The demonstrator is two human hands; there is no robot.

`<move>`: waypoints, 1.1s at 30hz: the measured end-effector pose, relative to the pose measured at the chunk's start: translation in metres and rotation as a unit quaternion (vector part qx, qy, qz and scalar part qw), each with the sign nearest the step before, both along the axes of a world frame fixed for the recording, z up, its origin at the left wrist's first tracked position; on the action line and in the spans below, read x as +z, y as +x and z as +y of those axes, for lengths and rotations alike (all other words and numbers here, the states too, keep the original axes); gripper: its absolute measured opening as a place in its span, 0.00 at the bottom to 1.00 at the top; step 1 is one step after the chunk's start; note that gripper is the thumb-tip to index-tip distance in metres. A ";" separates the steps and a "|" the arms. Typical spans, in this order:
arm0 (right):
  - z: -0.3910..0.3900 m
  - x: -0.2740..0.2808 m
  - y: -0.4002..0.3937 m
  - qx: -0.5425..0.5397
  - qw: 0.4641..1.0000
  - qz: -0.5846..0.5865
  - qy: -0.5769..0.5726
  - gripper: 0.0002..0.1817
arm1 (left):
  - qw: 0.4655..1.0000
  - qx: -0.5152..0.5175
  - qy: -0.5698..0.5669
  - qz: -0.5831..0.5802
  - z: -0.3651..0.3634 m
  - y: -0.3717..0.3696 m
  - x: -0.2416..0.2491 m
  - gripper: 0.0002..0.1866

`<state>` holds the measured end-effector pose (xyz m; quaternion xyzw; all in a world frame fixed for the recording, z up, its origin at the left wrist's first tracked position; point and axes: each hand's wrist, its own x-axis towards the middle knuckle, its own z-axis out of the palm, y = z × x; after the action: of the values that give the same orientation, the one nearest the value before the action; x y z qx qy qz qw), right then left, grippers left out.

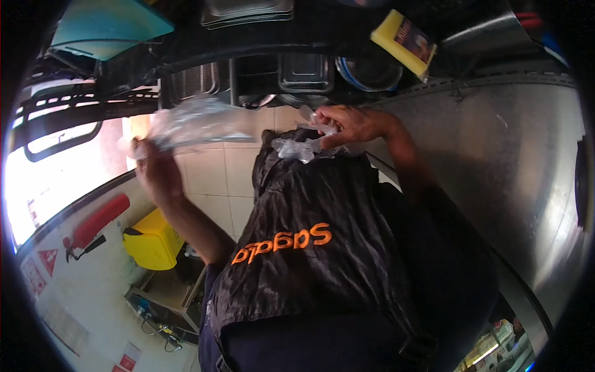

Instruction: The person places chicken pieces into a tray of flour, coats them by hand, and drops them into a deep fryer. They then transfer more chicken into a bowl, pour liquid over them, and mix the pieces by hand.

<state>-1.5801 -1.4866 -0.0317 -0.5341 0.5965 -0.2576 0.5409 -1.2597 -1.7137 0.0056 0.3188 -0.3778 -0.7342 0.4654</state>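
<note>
Steel panelling (496, 155) rises at right as the left hand (159, 173) grips blurred clear film (201, 127) at left and the right hand (354, 124) pinches crumpled plastic (296, 150) above black cloth (316, 192), apparently holding them apart, steady grips likely needed next.

Looks like thin, rumpled, softly glossy cloth in the lettered apron (297, 204). Shines as crinkly plastic in the transparent film (207, 121) above-left of the apron, as smooth metal in the panel (489, 149) right of it.
</note>
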 end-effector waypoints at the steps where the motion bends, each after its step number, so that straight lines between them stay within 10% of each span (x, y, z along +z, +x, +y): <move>1: 0.001 0.010 0.000 -0.003 1.000 0.002 0.006 0.25 | 0.992 -0.087 -0.029 0.086 -0.018 0.020 -0.005 0.19; 4: 0.002 0.038 0.003 0.128 0.990 -0.051 -0.006 0.16 | 0.932 -0.248 -0.092 0.248 -0.030 0.051 0.001 0.21; 5: 0.002 0.043 0.007 0.128 0.990 -0.054 -0.006 0.16 | 0.985 -0.012 -0.142 -0.097 -0.024 0.051 0.013 0.21; 6: 0.002 0.047 0.010 0.156 0.986 -0.047 0.044 0.14 | 0.860 0.225 -0.169 -0.425 -0.020 0.052 0.022 0.20; 9: 0.011 0.035 0.019 0.183 0.980 0.041 0.060 0.10 | 0.941 0.215 -0.191 -0.180 -0.015 0.057 0.028 0.03; 16: 0.001 -0.029 0.058 -0.061 0.950 0.259 -0.160 0.04 | 0.925 0.247 -0.136 -0.255 -0.001 0.039 0.006 0.15; 21: -0.007 -0.036 0.030 -0.048 0.971 0.231 -0.031 0.07 | 0.918 0.256 -0.111 -0.282 0.017 0.016 0.007 0.16; 23: -0.008 -0.051 -0.010 0.089 0.961 -0.263 0.024 0.11 | 0.921 0.242 -0.115 -0.284 0.016 0.018 0.006 0.15; 24: -0.009 -0.070 -0.030 0.092 0.961 -0.260 0.022 0.11 | 0.924 0.225 -0.119 -0.284 0.015 0.016 0.006 0.14; 27: -0.005 -0.164 -0.081 -0.334 0.924 0.186 -0.032 0.20 | 0.943 0.230 -0.054 -0.234 0.020 0.000 0.021 0.11; 29: -0.001 -0.194 -0.092 -0.364 0.800 0.461 -0.122 0.17 | 0.955 0.208 -0.051 -0.204 0.019 0.000 0.019 0.11; 33: 0.006 -0.232 -0.107 -0.286 0.838 0.461 -0.060 0.14 | 0.973 0.161 -0.047 -0.156 0.017 0.000 0.016 0.09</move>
<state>-1.6871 -1.4806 -0.2639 -0.4283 0.8863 -0.1603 0.0728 -1.2599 -1.6965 0.0217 0.4632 -0.4237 -0.5723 0.5276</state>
